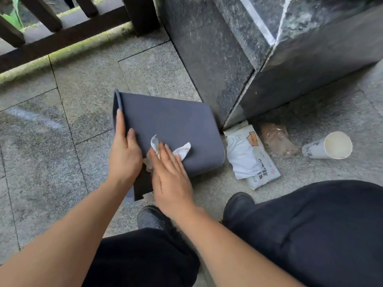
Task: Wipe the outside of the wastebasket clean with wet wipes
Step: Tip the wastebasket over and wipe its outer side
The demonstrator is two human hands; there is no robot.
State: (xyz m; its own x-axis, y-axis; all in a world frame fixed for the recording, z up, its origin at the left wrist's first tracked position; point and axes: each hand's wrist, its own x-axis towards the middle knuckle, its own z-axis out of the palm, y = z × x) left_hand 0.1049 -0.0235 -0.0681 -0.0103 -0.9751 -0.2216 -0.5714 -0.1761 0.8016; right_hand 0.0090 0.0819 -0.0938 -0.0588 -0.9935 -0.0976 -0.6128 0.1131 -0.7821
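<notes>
Clearly the wastebasket (172, 129) lies on its side on the paving, long axis running from the rim under the left hand (124, 154) away to its closed base, beyond the right fingertips. The right hand (172, 172), fingers straight and together, presses a wet wipe (182, 151) flat on the upturned wall. Left fingers curl over the rim, steadying it; unwiped wall stretches ahead of the right fingers.

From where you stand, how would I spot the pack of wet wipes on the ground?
Find the dark polished stone pillar; its lower corner meets the paving just right of the dark blue wastebasket lying on its side. The wet wipes pack lies there: flat, white, soft, with printed text, unlike the brownish crumpled wrapper and tipped paper cup further right.
</notes>
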